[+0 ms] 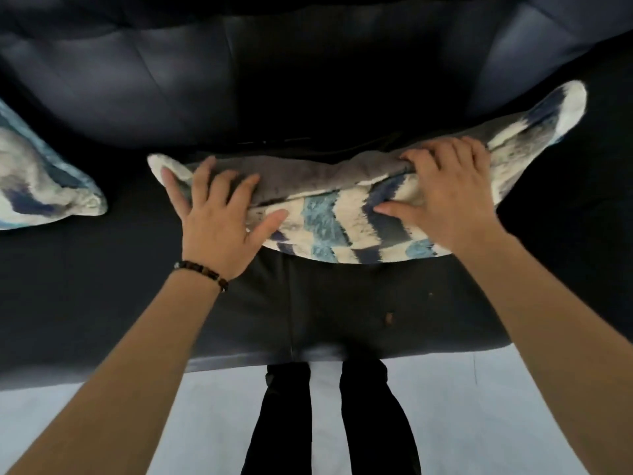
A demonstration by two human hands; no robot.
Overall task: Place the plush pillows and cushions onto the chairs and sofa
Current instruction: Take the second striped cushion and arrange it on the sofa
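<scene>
A pale, smooth floor [479,399] fills the bottom of the frame, either side of centre. Two legs [373,423] in black trousers stand on it at bottom centre, slightly apart. Left of centre, a bracelet [202,274] of dark beads circles a wrist.
</scene>
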